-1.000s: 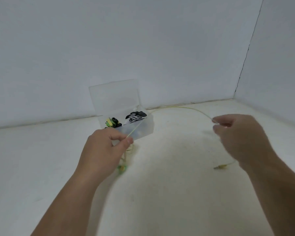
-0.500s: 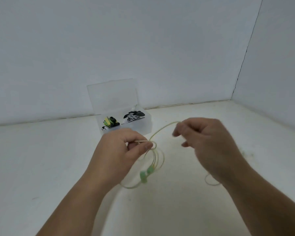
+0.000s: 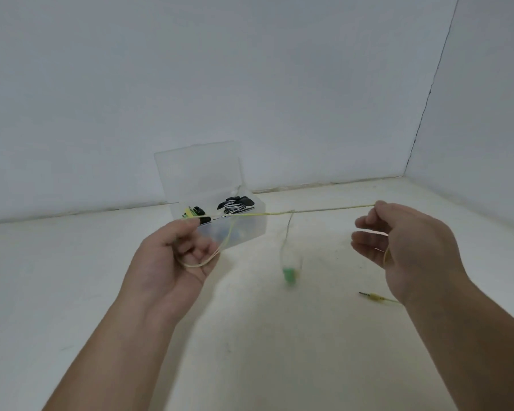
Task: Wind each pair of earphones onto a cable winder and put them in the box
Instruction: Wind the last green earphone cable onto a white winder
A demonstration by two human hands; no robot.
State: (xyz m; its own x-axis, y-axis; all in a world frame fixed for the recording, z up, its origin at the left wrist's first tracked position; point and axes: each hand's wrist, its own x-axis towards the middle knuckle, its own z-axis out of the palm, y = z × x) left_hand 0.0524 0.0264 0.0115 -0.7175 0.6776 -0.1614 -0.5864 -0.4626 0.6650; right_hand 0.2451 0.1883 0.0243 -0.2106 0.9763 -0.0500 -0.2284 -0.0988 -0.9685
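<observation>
The hands have swung apart again: the left hand (image 3: 178, 256) pinches the cable (image 3: 318, 209) with a loop in its palm, the right hand (image 3: 398, 244) pinches the far end. Cable taut before the box (image 3: 250, 229), earbuds (image 3: 290, 274) dangling. No winder visible; another coil coming, I'd say.

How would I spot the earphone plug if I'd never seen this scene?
Start at the right hand holding the stretched yellow cable. Just below its wrist, on the white table, lies the plug: a small yellowish piece with a dark metal tip, unlike the dangling green earbud.
</observation>
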